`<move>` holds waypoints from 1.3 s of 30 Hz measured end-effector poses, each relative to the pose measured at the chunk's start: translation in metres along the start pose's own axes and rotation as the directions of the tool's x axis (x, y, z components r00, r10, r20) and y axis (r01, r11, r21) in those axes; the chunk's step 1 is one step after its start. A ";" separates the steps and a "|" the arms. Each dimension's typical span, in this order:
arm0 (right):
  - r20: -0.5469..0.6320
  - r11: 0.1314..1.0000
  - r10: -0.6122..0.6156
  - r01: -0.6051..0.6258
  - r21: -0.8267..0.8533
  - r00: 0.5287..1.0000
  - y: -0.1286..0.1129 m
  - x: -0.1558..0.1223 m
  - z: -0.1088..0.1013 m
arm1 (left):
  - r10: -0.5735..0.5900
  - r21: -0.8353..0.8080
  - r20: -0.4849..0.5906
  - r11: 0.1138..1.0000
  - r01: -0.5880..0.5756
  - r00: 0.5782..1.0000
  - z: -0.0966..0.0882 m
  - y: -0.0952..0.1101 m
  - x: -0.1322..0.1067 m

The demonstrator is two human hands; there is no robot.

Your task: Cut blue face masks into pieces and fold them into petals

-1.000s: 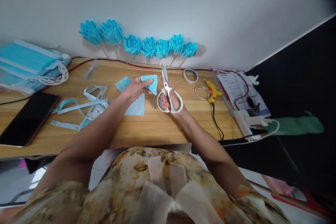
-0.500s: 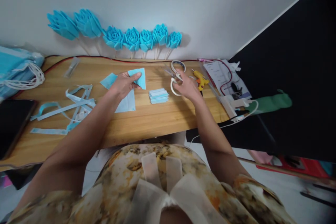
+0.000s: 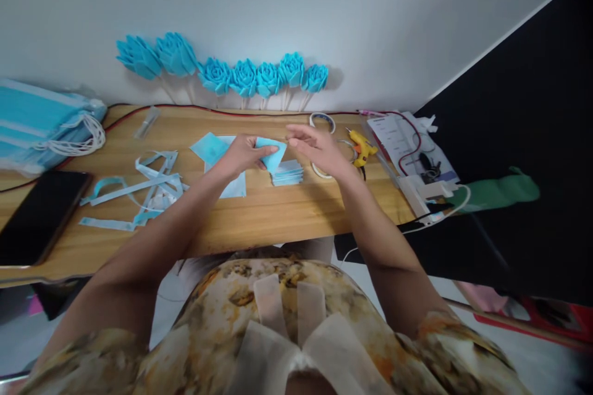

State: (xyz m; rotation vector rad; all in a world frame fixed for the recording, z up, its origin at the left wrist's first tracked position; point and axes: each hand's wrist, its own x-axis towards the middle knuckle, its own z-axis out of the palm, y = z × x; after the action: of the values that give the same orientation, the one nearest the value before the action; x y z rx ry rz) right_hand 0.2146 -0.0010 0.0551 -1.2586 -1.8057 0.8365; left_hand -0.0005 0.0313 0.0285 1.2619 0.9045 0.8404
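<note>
In the head view, our left hand [image 3: 243, 154] pinches a seemingly unshaped blue piece [image 3: 273, 155] between its fingers above the bench [image 3: 264, 222], near stacked strips [image 3: 288, 176], our right hand [image 3: 324, 148] has parted fingers, and seven blue flowers [image 3: 244, 78] look already finished.

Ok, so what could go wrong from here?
The left hand holds a blue piece close to the stack, so it might nudge those pieces askew. The right hand hides most of the scissors and might knock them. If the glue gun nearby is hot, brushing it could burn.
</note>
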 end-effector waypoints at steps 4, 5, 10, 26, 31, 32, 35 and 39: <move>-0.002 0.994 0.038 -0.038 0.099 0.999 0.005 0.016 0.029 | -0.005 0.097 -0.058 0.995 0.010 0.998 0.001 0.002 0.001; -0.012 0.992 0.049 -0.048 0.120 0.999 0.008 0.019 0.033 | 0.000 0.095 -0.073 0.995 0.007 0.997 -0.001 0.002 0.001; -0.091 0.983 0.079 -0.062 0.172 0.993 0.020 0.026 0.043 | 0.009 -0.078 -0.054 0.997 -0.013 0.998 -0.013 -0.005 -0.005; 0.027 0.825 0.294 -0.269 0.496 0.955 0.031 0.007 0.071 | -0.005 -0.204 -0.202 0.978 -0.037 0.979 -0.008 -0.022 -0.018; -0.059 0.885 0.255 -0.208 0.417 0.965 0.037 0.006 0.070 | -0.043 -0.269 -0.166 0.963 -0.003 0.985 -0.010 -0.030 -0.014; -0.076 0.891 0.251 -0.200 0.407 0.965 0.039 0.007 0.069 | -0.043 -0.275 -0.165 0.961 -0.004 0.985 -0.011 -0.032 -0.013; -0.154 0.898 0.267 -0.188 0.398 0.951 0.043 0.010 0.066 | -0.041 -0.287 -0.193 0.958 -0.016 0.980 -0.014 -0.035 -0.011; -0.431 0.960 0.175 -0.056 0.274 0.885 0.040 0.011 0.058 | -0.094 -0.322 -0.221 0.946 0.018 0.971 -0.015 -0.035 -0.010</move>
State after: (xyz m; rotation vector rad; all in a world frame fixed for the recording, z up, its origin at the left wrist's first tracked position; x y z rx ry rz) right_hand 0.1797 0.0166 -0.0050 -1.2748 -1.2199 0.7374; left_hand -0.0174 0.0246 -0.0063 0.8638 0.9418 1.0584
